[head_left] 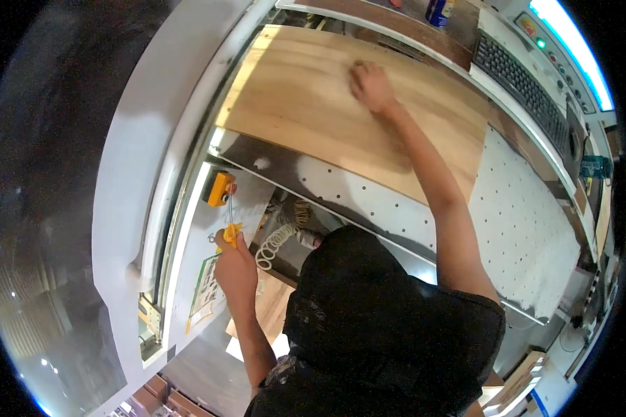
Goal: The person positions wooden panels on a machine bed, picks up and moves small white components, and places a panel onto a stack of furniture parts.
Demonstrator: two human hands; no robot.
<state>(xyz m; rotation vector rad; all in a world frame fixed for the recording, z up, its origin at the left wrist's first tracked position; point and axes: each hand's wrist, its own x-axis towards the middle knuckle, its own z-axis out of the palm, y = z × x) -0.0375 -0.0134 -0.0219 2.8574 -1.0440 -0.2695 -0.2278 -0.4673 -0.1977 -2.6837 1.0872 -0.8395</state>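
My left hand (235, 267) is closed around a yellow air blow gun (231, 235). Its thin metal nozzle points up toward an orange box with a red button (220, 190). A pale coiled air hose (274, 247) hangs just right of that hand. At the far side, my right hand (374, 87) is over a large light wooden panel (306, 104), with the arm stretched across it. The right fingers look bent and are smeared by motion, so whether they hold anything does not show. The panel lies on a white table dotted with holes (518, 215).
A white rail (167, 149) runs along the left side. Beyond the panel, a black keyboard (522, 87) rests on a ledge beside a control panel with a lit green button (541, 43). A blue can (439, 12) stands at the back. Loose boards (518, 382) lean at lower right.
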